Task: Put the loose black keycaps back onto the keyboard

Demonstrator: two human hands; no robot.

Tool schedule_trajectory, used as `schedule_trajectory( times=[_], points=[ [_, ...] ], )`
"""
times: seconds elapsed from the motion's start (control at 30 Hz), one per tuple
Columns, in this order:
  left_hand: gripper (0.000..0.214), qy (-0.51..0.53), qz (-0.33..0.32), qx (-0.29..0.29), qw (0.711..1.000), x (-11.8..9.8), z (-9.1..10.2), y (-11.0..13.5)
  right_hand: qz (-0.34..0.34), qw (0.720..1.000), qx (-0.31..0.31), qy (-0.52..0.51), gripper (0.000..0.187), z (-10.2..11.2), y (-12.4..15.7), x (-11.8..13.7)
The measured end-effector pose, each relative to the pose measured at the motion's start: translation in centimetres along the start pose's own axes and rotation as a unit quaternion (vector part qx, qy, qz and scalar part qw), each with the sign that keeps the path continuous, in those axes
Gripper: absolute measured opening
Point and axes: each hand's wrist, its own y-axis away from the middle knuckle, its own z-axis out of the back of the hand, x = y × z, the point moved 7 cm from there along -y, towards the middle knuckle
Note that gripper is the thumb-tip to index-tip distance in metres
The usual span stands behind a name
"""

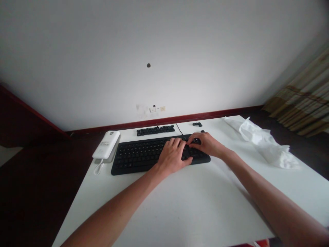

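A black keyboard (138,156) lies across the far part of a white table (195,202). My left hand (172,157) rests on the keyboard's right half, fingers spread flat over the keys and holding nothing. My right hand (208,144) is at the keyboard's far right corner. Its fingertips pinch a small black keycap (196,140) just above the keys. Behind the keyboard lies a row of loose black keycaps (155,130), and a few more keycaps (197,124) sit further right.
A white power bank (106,144) with a looped cord lies left of the keyboard at the table's edge. Crumpled white plastic wrap (264,144) lies at the right. The keyboard's cable (179,129) runs back toward the wall. Dark floor surrounds the table.
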Motion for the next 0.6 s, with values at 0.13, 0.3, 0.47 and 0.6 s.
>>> schedule_trajectory(
  times=[0.13,0.3,0.47,0.6],
  points=[
    [0.048,-0.001,-0.001,-0.001,1.000,0.01,0.00,0.01,0.000,1.000,0.003,-0.004,0.011,0.10,0.03,0.12],
    [0.048,-0.003,-0.004,0.001,1.000,-0.04,0.04,0.05,0.004,1.000,0.005,-0.003,0.013,0.16,0.05,0.28],
    [0.048,-0.006,-0.003,0.000,1.000,-0.03,0.07,0.07,-0.015,1.000,0.003,0.007,0.012,0.27,0.16,-0.11],
    [0.048,-0.007,-0.006,0.001,1.000,-0.02,0.01,0.06,-0.025,1.000,0.005,0.006,0.012,0.30,0.14,-0.22]
  ],
)
